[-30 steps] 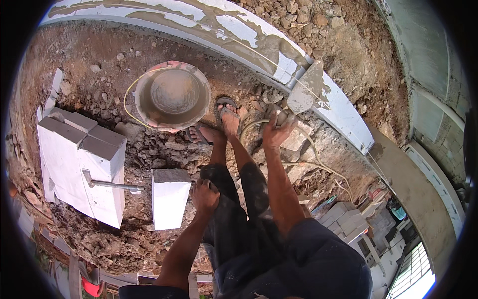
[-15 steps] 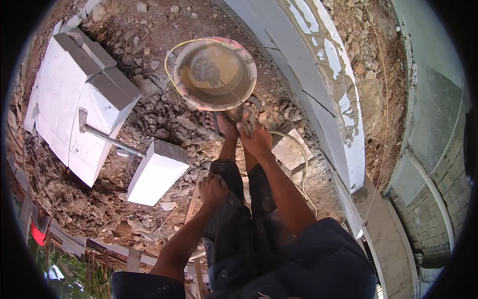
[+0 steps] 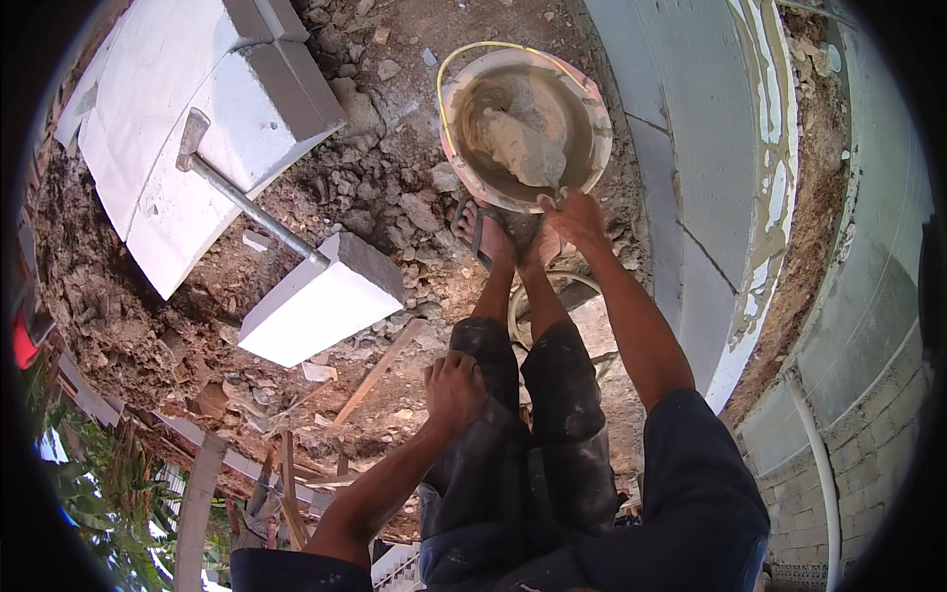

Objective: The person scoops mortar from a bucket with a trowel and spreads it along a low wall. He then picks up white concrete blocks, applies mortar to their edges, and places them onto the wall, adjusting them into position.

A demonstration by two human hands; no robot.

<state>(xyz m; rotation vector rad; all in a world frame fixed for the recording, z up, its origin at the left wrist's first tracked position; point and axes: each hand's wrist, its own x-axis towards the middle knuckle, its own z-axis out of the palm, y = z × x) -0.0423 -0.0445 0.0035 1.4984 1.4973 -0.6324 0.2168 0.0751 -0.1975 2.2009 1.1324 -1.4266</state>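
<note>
A round bucket (image 3: 462, 180) with a yellow handle stands in front of my feet, with wet brown-grey mortar (image 3: 582, 128) inside. My right hand (image 3: 576, 219) is closed at its near rim. It appears to grip a trowel (image 3: 523, 148) whose mortar-coated blade lies in the bucket; the handle is mostly hidden by my fingers. Resting on my left knee, my left hand (image 3: 456, 392) has its fingers curled, with nothing visible in it. To the left, a hammer (image 3: 252, 205) lies with its head on a white block and its handle end against a smaller block (image 3: 326, 301).
Large white blocks (image 3: 168, 128) are stacked at the left on rubble. A low block wall (image 3: 705, 148) with mortar along its top curves past on the right. A hose (image 3: 515, 314) lies behind my feet, and a wooden strip (image 3: 380, 370) lies near my left knee.
My right hand has moved forward from beside my feet to the bucket's near rim, and a mortar-covered blade now shows inside. My left hand stays on the knee. The whole view has shifted.
</note>
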